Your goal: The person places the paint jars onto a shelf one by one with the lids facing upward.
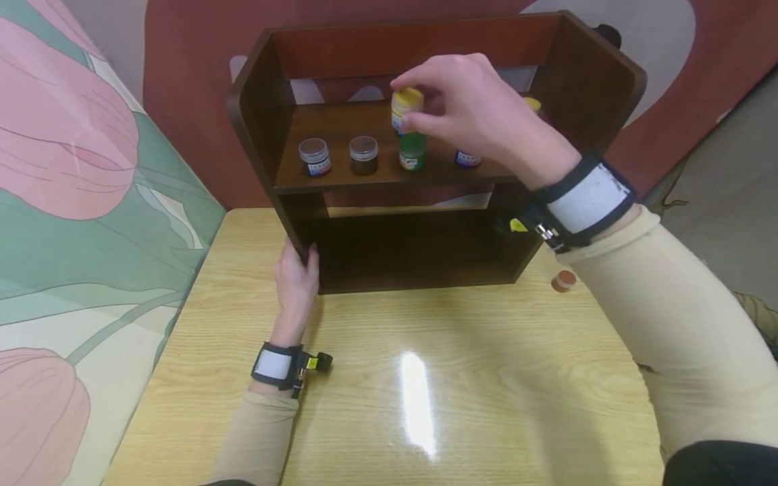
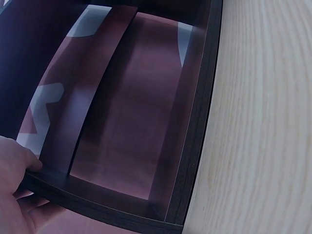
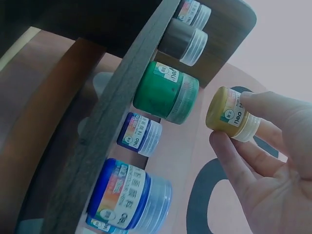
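Observation:
My right hand (image 1: 468, 101) pinches a small yellow paint jar (image 1: 406, 111) between thumb and fingers, above the upper shelf. In the right wrist view the yellow jar (image 3: 228, 113) is tilted, apart from the green paint jar (image 3: 163, 92). A white-labelled clear-lidded jar (image 1: 315, 160), a dark jar (image 1: 363, 158), the green jar (image 1: 412, 152) and a blue jar (image 1: 468, 159) stand along the shelf's front. A smaller blue jar (image 3: 139, 134) shows behind them. My left hand (image 1: 294, 277) grips the left side panel of the brown wooden shelf (image 1: 419, 177) low down.
A small red-topped jar (image 1: 564, 281) is on the wooden table (image 1: 486, 378), right of the shelf. Behind my right wrist, another yellow-topped jar (image 1: 532, 103) is partly hidden. Patterned cloth (image 1: 79, 202) covers the wall on the left and behind the shelf.

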`<control>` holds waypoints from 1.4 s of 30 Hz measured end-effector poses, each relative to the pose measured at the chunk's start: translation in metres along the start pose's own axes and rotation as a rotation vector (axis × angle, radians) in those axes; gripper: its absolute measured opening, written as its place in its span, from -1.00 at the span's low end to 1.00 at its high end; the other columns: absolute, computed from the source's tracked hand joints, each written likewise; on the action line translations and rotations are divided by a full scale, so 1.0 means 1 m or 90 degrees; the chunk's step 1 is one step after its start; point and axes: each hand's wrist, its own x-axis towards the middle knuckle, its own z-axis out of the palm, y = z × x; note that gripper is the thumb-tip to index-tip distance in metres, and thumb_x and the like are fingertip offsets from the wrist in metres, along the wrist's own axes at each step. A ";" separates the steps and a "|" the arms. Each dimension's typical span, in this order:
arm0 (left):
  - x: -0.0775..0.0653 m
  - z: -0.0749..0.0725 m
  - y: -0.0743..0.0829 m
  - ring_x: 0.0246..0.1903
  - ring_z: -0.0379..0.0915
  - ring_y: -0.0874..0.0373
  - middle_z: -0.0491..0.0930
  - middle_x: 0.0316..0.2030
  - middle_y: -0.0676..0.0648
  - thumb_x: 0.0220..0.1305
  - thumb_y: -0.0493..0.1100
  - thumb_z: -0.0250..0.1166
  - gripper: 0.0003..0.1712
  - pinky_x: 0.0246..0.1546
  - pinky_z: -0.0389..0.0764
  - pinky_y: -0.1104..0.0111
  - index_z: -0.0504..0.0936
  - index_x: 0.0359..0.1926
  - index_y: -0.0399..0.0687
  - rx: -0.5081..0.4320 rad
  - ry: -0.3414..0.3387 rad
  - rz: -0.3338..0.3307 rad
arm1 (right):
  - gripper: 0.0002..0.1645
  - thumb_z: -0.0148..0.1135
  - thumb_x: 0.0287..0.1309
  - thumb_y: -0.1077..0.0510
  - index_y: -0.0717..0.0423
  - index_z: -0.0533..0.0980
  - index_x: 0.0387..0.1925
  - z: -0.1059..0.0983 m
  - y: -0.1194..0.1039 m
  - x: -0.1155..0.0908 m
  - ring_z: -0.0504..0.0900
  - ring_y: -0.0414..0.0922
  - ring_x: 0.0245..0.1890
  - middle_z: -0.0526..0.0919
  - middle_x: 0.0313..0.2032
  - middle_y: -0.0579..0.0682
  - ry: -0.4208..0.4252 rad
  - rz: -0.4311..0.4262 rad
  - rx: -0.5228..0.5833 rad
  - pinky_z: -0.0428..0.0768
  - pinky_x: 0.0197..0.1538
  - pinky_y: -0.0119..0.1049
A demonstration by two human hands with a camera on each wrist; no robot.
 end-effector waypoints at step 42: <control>-0.010 -0.004 0.005 -0.16 0.65 -0.33 0.69 -0.20 -0.38 0.38 -0.20 0.23 -0.71 -0.14 0.67 -0.08 0.52 -0.03 -0.35 0.002 0.010 -0.002 | -0.43 0.15 0.40 0.01 -0.11 0.39 0.40 0.025 -0.007 0.065 0.50 -0.08 0.25 0.50 0.32 -0.02 -0.179 0.111 -0.003 0.50 0.34 -0.20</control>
